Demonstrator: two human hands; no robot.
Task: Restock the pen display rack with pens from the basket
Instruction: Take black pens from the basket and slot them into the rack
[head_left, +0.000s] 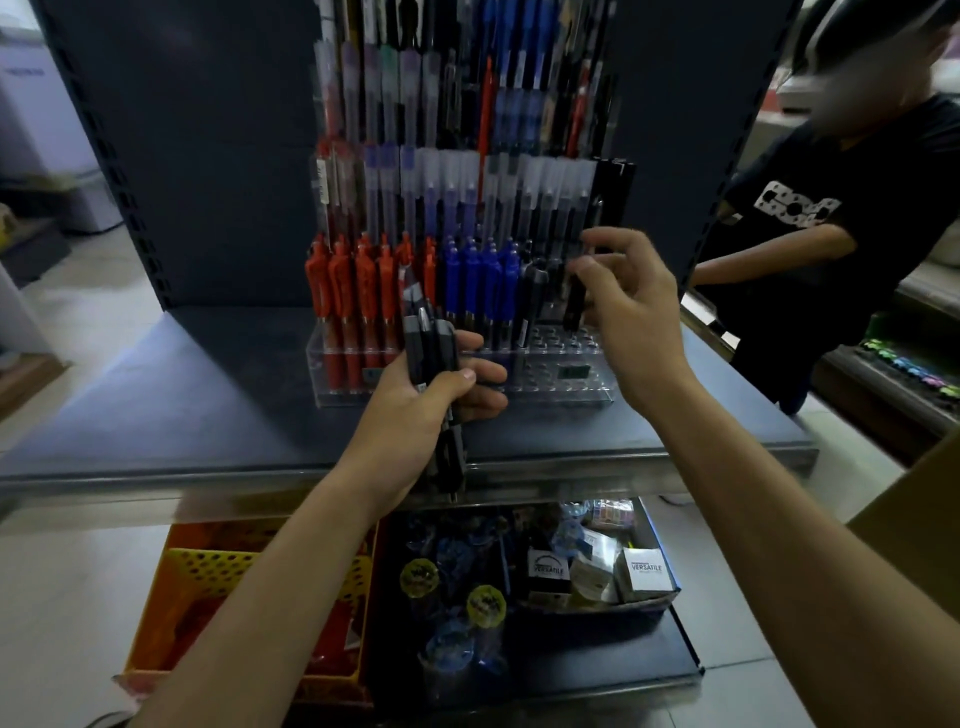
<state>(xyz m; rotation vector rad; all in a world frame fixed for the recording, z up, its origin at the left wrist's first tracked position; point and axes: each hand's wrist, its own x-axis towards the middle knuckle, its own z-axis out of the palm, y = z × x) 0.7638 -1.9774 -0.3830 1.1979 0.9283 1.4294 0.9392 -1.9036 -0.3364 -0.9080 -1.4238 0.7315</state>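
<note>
My right hand (631, 312) pinches one black pen (574, 306) by its upper end, with the tip hanging just above empty holes in the clear plastic rack (550, 389). My left hand (436, 400) wraps a bundle of black pens (431, 343). The barrels look light, stiff and smooth, and I judge them slip-prone.

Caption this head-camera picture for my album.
Left hand grips a bundle of black pens while the right hand holds one black pen over the clear rack.
</note>
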